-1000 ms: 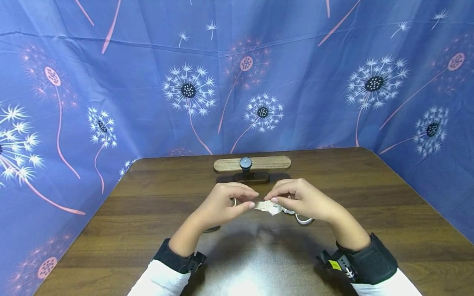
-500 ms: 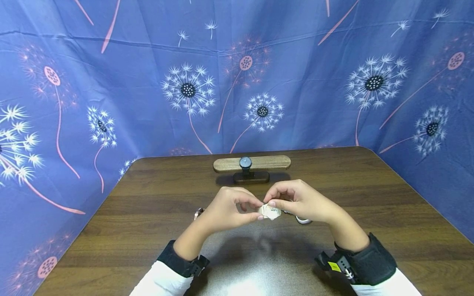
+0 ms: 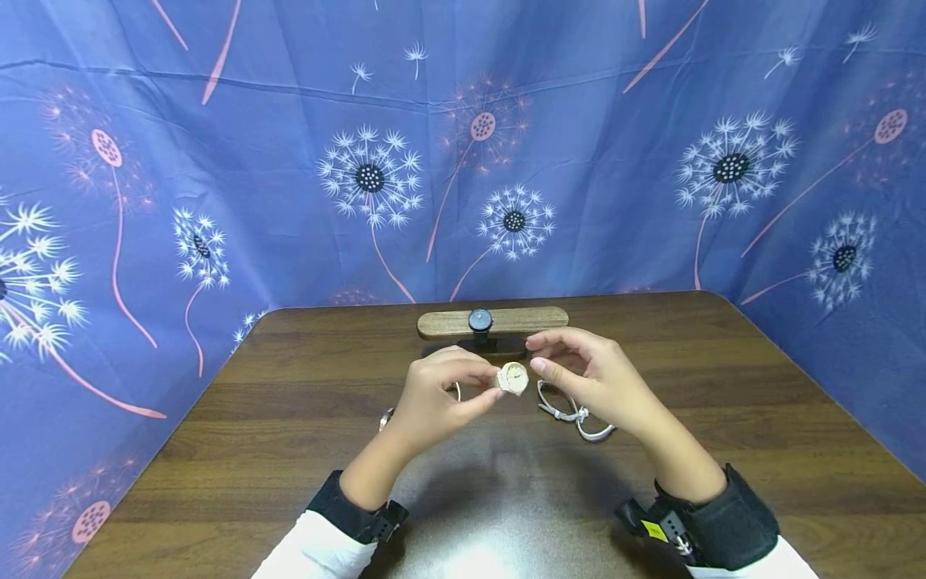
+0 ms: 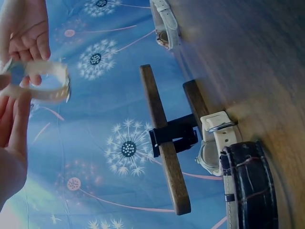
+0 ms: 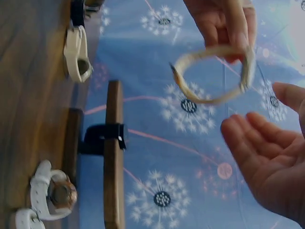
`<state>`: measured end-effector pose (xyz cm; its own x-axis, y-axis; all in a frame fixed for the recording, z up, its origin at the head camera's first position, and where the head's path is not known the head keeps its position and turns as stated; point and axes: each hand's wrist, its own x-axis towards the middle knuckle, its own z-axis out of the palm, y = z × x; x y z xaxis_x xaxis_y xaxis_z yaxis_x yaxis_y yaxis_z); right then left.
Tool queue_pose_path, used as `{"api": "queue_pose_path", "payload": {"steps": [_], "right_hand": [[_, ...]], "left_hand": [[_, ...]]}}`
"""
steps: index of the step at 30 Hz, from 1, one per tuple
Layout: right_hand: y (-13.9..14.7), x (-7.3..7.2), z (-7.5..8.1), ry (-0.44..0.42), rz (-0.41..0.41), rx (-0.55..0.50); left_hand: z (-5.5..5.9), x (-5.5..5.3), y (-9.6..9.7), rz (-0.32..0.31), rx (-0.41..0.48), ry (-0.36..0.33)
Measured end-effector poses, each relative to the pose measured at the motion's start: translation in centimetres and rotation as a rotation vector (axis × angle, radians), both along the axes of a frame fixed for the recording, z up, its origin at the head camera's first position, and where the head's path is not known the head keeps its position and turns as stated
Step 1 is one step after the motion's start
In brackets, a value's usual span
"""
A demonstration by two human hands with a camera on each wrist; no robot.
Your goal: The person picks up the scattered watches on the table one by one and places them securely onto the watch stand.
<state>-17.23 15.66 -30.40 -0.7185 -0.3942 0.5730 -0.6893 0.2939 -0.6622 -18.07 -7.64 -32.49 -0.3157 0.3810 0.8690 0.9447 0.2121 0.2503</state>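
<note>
My left hand (image 3: pixel 441 398) pinches a cream wristwatch (image 3: pixel 514 377) between thumb and fingers, above the table. Its round dial faces up toward the head camera. In the right wrist view the watch (image 5: pixel 209 98) is a closed loop hanging from the left fingertips. My right hand (image 3: pixel 593 378) is just right of the watch, apart from it, with fingers relaxed and nothing in them. Behind both hands stands a wooden watch stand (image 3: pixel 531 318) with a black watch (image 3: pixel 480 320) round its bar.
On the brown table (image 3: pixel 253 450), a white-strapped watch (image 3: pixel 557 402) and a white strap (image 3: pixel 596 435) lie below the right hand. Near the left hand are another cream watch (image 4: pixel 212 148) and a dark leather watch strap (image 4: pixel 252 186). A blue dandelion-print cloth (image 3: pixel 615 161) hangs behind.
Both hands were at the watch earlier; the right hand has let go and drawn away to the right. The left hand has lifted the watch and its dial now faces the head camera.
</note>
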Motion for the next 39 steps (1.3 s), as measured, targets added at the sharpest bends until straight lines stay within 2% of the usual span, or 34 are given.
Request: {"api": "queue_pose_path", "payload": {"steps": [3, 6, 9, 12, 16, 22, 24, 28, 33, 39], "right_hand": [[-0.7, 0.2, -0.3, -0.028, -0.024, 0.009], [-1.4, 0.4, -0.7, -0.005, -0.048, 0.012], [-2.0, 0.6, -1.2, 0.126, -0.103, 0.032], [-2.5, 0.7, -1.5, 0.287, -0.166, 0.044], [-2.9, 0.7, -1.7, 0.424, -0.225, 0.040], [-3.2, 0.9, -1.7, 0.552, -0.245, 0.032], [-3.3, 1.0, -1.8, 0.551, -0.238, 0.016], [-3.5, 1.2, -1.9, 0.474, -0.204, -0.076], [-3.7, 1.5, -2.0, 0.416, -0.225, -0.127], [-3.7, 1.5, -1.9, 0.460, -0.230, -0.112]], "left_hand": [[0.0, -0.1, 0.1, 0.058, 0.034, 0.146], [0.1, -0.1, 0.2, 0.120, 0.030, 0.280], [0.0, -0.1, 0.4, 0.149, 0.007, 0.377], [0.0, 0.0, 0.5, 0.167, -0.024, 0.437], [-0.1, 0.2, 0.6, 0.205, -0.060, 0.481], [-0.2, 0.3, 0.7, 0.230, -0.052, 0.495], [-0.3, 0.3, 0.7, 0.231, -0.037, 0.497], [-0.4, 0.3, 0.9, 0.225, -0.009, 0.510], [-0.4, 0.3, 1.0, 0.218, 0.022, 0.547], [-0.4, 0.2, 1.1, 0.211, 0.042, 0.564]]}}
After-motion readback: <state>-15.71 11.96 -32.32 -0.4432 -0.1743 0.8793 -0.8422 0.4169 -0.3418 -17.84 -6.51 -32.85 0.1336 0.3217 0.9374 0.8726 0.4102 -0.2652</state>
